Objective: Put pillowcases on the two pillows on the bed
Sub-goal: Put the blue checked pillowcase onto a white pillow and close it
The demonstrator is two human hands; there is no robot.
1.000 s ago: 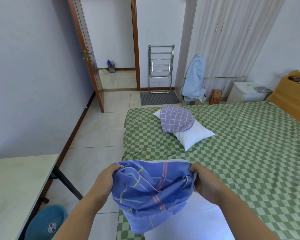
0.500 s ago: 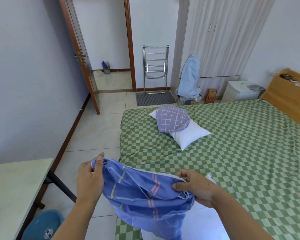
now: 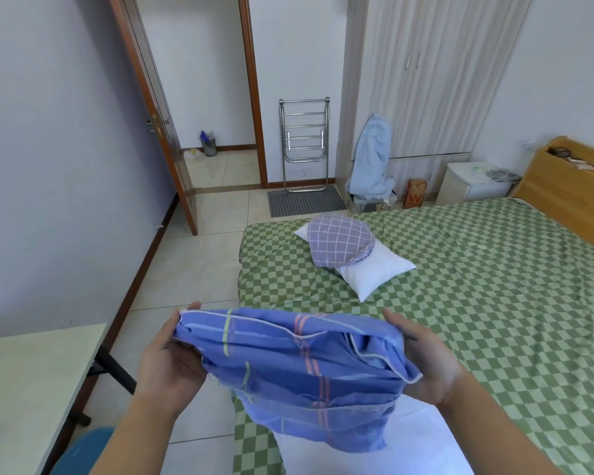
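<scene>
Left hand [image 3: 172, 361]: you're gripping the blue pillowcase [image 3: 299, 378] at its left edge.
Right hand [image 3: 429, 365]: clutching its bunched right side.

Near pillowcase [image 3: 299, 382]: blue, pink and yellow-green stripes. Far pillowcase [image 3: 340, 243]: lilac, white grid. Far pillow [image 3: 374, 272]: white. Bedsheet [image 3: 477, 303]: green-white checks. Left bucket [image 3: 83, 450]: blue.

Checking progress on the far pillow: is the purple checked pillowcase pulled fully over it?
No: the purple checked pillowcase only lies on the far pillow, whose white corners stick out bare.
</scene>
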